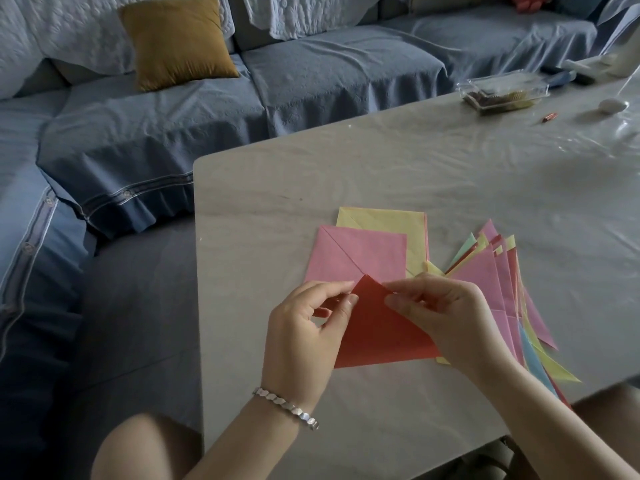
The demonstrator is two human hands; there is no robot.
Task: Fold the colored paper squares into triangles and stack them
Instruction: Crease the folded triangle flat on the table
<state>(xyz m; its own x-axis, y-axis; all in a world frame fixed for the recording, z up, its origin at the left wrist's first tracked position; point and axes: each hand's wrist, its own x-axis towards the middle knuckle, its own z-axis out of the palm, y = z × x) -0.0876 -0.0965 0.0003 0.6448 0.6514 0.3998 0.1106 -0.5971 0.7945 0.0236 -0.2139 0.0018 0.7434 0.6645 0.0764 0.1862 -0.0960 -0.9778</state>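
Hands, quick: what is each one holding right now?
Left hand: pinches the red paper triangle near its tip.
Right hand: pinches the same triangle near its tip, on the opposite edge.

A pale grey table (pixel 346 188) with a glossy, wrinkled surface stands beside a blue-covered sofa (pixel 311 71). A mustard cushion (pixel 178 41) leans upright against the sofa back. At the table's far end sits a clear plastic container (pixel 502 93) with dark contents. Near it lie a small reddish tube (pixel 550 117) and a white oval object (pixel 613 105), each apart from the others.
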